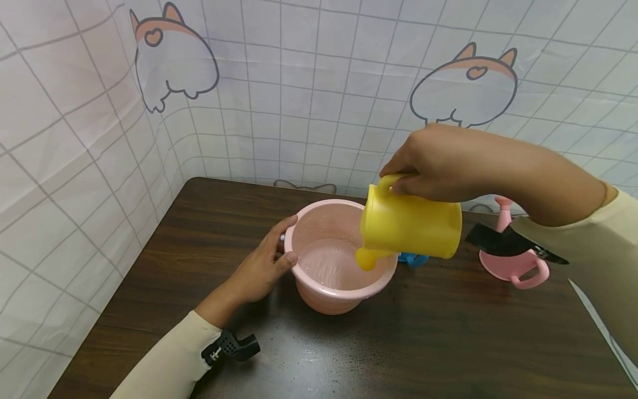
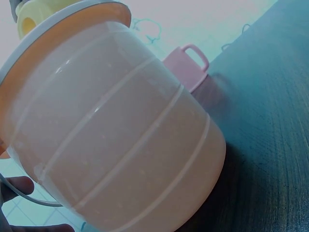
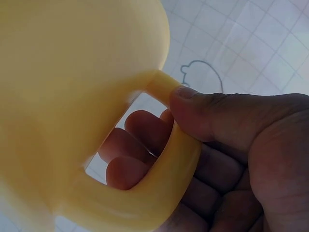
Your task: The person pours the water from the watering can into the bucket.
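Note:
A pink bucket [image 1: 339, 288] stands on the dark wooden table [image 1: 199, 221]. My left hand [image 1: 264, 260] grips its left rim, thumb over the edge. In the left wrist view the pink bucket [image 2: 120, 140] fills the frame, with fingertips [image 2: 19, 186] at its lower left. My right hand [image 1: 438, 163] holds a yellow cup [image 1: 411, 224] by its handle, tipped on its side with its mouth over the bucket. The right wrist view shows my right hand [image 3: 203, 140] with fingers curled through the handle of the yellow cup [image 3: 72, 87], thumb on top.
A pink cup with a handle [image 1: 513, 266] lies at the right of the table, seen also as a pink cup [image 2: 186, 67] behind the bucket. A blue object [image 1: 413, 259] peeks out behind the yellow cup. Tiled curtain walls [image 1: 309, 94] close the back and left.

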Available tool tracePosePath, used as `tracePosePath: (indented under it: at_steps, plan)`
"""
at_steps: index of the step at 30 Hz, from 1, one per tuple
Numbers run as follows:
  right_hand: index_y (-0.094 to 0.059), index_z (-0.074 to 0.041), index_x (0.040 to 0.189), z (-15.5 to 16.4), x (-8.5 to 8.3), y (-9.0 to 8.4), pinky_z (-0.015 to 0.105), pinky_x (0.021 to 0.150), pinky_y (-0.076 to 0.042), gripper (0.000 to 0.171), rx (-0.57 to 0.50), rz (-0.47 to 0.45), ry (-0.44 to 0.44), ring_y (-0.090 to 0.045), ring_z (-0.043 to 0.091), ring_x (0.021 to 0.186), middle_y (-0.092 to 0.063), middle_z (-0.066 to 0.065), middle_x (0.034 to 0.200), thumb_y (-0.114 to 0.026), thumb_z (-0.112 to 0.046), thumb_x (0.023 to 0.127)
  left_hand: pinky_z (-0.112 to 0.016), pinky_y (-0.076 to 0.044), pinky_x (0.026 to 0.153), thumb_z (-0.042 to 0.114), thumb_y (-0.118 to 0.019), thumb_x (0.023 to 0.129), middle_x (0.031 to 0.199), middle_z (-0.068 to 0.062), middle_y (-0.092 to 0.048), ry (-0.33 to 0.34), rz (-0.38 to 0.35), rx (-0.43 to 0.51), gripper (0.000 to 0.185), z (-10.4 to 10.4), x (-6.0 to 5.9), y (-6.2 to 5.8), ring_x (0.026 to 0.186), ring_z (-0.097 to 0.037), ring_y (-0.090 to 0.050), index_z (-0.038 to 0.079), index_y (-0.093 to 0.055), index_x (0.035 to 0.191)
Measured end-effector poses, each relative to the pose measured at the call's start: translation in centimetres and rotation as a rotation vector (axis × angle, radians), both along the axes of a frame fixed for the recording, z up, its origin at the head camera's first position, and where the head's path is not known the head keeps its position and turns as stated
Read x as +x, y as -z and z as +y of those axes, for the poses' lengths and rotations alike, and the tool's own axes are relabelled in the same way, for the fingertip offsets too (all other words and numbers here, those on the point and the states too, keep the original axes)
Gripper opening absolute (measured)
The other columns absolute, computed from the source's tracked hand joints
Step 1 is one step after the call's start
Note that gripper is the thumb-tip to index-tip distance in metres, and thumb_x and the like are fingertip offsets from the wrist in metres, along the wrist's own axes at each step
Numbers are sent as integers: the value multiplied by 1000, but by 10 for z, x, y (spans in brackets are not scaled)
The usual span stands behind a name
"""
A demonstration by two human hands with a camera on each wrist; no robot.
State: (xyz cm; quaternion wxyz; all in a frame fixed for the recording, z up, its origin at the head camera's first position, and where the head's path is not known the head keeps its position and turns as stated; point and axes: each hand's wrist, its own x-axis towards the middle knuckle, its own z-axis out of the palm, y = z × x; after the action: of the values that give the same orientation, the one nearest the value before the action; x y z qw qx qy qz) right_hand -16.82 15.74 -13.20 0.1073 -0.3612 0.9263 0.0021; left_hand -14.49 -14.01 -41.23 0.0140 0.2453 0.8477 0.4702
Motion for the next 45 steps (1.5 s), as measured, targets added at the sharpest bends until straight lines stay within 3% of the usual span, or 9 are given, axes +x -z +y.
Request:
tracePosePath:
  at_steps: [11, 16, 22, 29, 35, 38, 45]
  plan:
    - [-77, -19, 122, 35, 6, 6, 38, 78, -56, 24, -125, 63, 26, -65, 8, 83, -74, -8, 102, -72, -23, 98, -48, -53, 87, 77, -37, 97, 152, -12, -38, -6, -7, 0, 76, 0, 0, 0, 116, -25, -62, 44, -14, 162]
    - [-77, -21, 123, 63, 17, 17, 28, 68, -54, 27, -198, 117, 101, -63, 6, 77, -75, -8, 103, -76, -22, 96, -48, -52, 88, 77, -37, 97, 153, -11, -37, -5, -7, 2, 76, 1, 0, 0, 117, -25, -61, 44, -14, 162]
    - [-75, -20, 127, 99, 34, 41, 26, 57, -51, 32, -329, 152, 249, -62, 9, 65, -76, -4, 101, -77, -23, 95, -46, -52, 87, 76, -38, 97, 152, -12, -38, -4, 2, 7, 76, 2, 0, 0, 115, -24, -62, 42, -15, 162]
    - [-75, -23, 128, 137, 46, 77, 14, 65, -48, 34, -480, 184, 417, -65, -3, 84, -77, -6, 96, -78, -20, 94, -48, -52, 86, 74, -40, 98, 153, -12, -37, -14, -1, 2, 74, 1, 0, 0, 115, -26, -62, 43, -15, 161]
    - [-70, -22, 134, 159, 62, 106, 35, 43, -53, 37, -680, 72, 503, -68, -4, 82, -76, -18, 96, -73, -16, 97, -49, -52, 88, 72, -41, 99, 152, -13, -37, -9, 11, 13, 74, 2, 0, -1, 115, -27, -61, 41, -16, 162]
    - [-69, -16, 135, 168, 67, 120, 33, 44, -53, 38, -746, 63, 496, -70, 0, 79, -76, -19, 97, -72, -10, 97, -49, -51, 89, 72, -41, 99, 150, -14, -38, -5, 19, 19, 75, 2, 0, -1, 115, -27, -61, 39, -16, 162]
    - [-72, -3, 126, 185, 81, 146, 14, 66, -52, 37, -815, 106, 409, -70, -2, 86, -77, -8, 97, -74, 6, 90, -49, -51, 88, 73, -41, 99, 150, -14, -38, 3, 16, 7, 75, 2, 0, -2, 115, -27, -61, 40, -15, 162]
